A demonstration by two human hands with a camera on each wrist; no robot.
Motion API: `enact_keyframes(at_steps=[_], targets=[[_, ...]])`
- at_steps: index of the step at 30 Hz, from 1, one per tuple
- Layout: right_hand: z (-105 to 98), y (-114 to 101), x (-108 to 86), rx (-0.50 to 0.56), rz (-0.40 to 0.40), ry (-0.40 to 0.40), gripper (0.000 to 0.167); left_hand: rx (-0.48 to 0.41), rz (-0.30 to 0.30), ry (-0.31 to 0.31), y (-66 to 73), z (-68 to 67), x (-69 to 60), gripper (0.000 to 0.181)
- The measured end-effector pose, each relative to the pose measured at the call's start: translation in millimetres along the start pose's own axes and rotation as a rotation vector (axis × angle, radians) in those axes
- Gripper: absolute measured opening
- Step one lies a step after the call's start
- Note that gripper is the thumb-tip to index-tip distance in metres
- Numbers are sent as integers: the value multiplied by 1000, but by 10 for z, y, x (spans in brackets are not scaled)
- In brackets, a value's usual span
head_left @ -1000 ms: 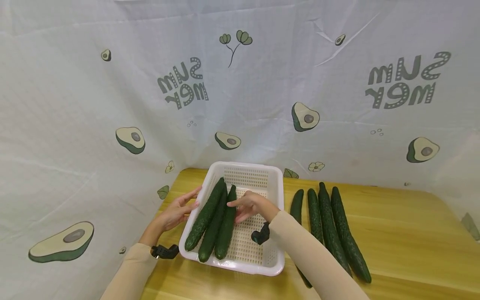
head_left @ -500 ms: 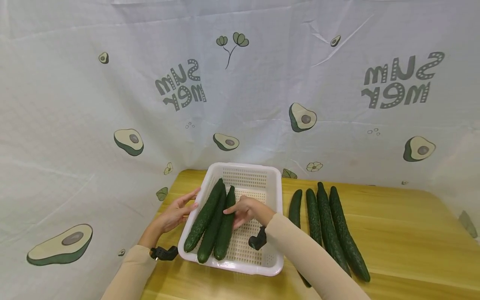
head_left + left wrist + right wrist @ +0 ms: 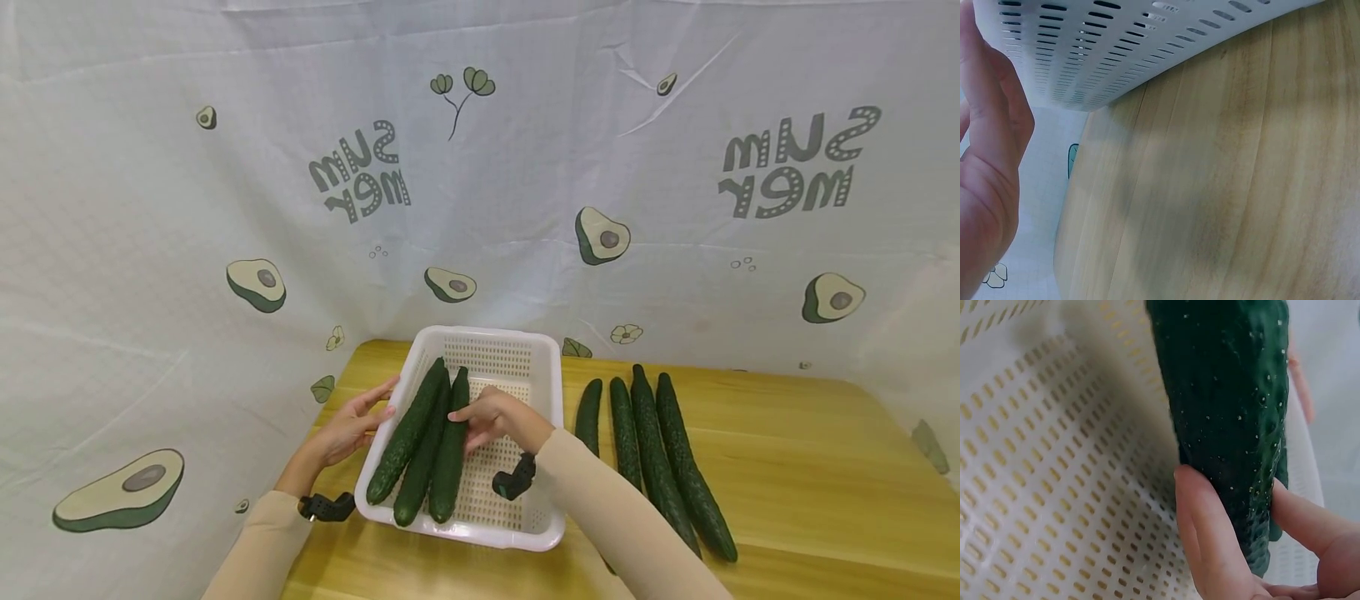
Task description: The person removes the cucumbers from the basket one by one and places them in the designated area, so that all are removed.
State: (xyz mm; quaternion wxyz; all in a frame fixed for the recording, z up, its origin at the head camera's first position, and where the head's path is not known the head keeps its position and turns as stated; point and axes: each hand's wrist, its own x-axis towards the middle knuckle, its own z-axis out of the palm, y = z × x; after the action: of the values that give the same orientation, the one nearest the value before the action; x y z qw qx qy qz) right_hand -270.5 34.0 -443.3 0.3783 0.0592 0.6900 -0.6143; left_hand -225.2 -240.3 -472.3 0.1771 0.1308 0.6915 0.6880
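Note:
A white perforated basket holds three dark green cucumbers leaning toward its left side. My right hand reaches inside and pinches the rightmost cucumber between thumb and fingers. In the right wrist view, this bumpy cucumber casts a shadow on the slotted basket floor. Left of it lie the middle cucumber and the leftmost cucumber. My left hand rests against the basket's left rim, fingers mostly straight. The left wrist view shows that hand beside the slotted wall.
Several cucumbers, one of them a long cucumber, lie side by side on the wooden table right of the basket. My right forearm partly covers some. A white curtain printed with avocados hangs behind and to the left.
My right hand first dipped slightly lower along the rightmost cucumber, then came up a little. That cucumber has shifted slightly away from the middle one. The left hand stays at the rim.

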Motion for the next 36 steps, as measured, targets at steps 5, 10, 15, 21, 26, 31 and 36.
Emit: enact_keyframes(at_steps=[5,10,15,21,26,31,36], targets=[[-45,-31,-60,6,-38,-30,43,-9,1,-4,4,-5,15,62],[-105,-82,-147,-30,-103,-16,42,-20,1,0,0,-12,19,61],[-191,-116,-214,-38,-135,-36,39,-25,-1,-5,12,-2,13,63],[-283,-122,-291,-22,-153,-89,35,-20,-4,-8,14,8,14,64],[-358,-124,-382,-15,-227,-103,35,-9,3,-15,19,2,26,63],[-455,-133,-469,-13,-300,-111,36,-2,1,-9,26,6,20,64],[-590,-124,-523,-19,-332,-132,40,10,3,-7,23,-4,10,63]])
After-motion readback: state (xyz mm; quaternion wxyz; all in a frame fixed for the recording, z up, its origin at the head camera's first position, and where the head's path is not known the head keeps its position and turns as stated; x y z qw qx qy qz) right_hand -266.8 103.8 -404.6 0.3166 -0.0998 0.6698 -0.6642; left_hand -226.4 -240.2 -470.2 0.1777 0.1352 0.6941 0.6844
